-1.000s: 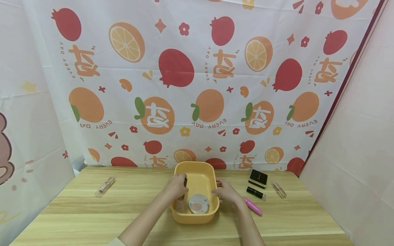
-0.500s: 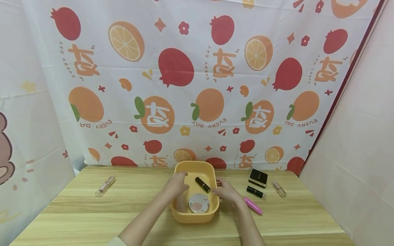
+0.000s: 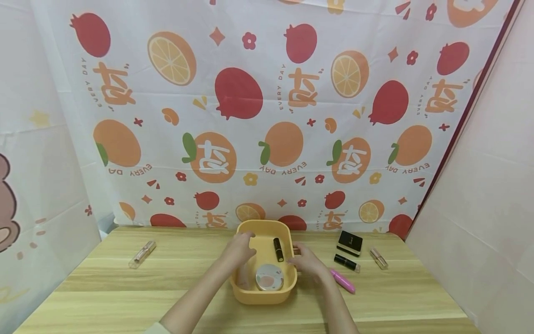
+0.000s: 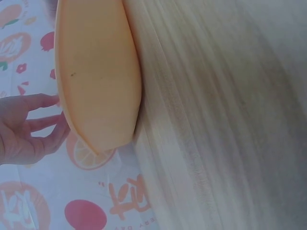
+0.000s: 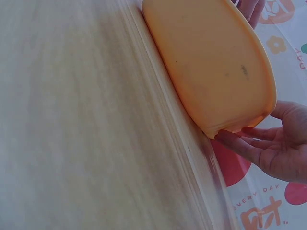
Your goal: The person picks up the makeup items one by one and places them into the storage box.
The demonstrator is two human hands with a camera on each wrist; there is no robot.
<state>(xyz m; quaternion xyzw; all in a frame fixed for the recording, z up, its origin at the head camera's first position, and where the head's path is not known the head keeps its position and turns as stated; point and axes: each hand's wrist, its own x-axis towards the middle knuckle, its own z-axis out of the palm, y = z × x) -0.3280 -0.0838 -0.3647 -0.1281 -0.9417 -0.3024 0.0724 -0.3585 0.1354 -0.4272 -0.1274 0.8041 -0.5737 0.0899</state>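
A yellow plastic basin [image 3: 267, 297] stands on the table. In it lie a black lipstick tube [image 3: 278, 249], a round patterned compact [image 3: 269, 277] and a pale flat item [image 3: 243, 278] partly hidden by my left arm. My left hand [image 3: 241, 250] is over the basin's left rim, fingers loosely spread with nothing between them. On the other side, my right hand [image 3: 306, 259] holds the basin; the right wrist view shows its thumb near the rim and fingers [image 5: 240, 145] against the end wall. A small brown piece [image 3: 296, 250] shows beside that hand; its kind is unclear.
Right of the basin lie a pink tube [image 3: 343, 281], a black-capped lipstick [image 3: 347, 262], a black square compact [image 3: 349, 243] and a clear-capped lipstick [image 3: 378, 258]. Another clear-capped tube [image 3: 143, 253] lies far left. A fruit-print cloth [image 3: 275, 185] hangs behind the table.
My left hand has let go of the black lipstick tube. The tube has rolled to the basin's right side and turned lengthwise. My right hand stays where it was.
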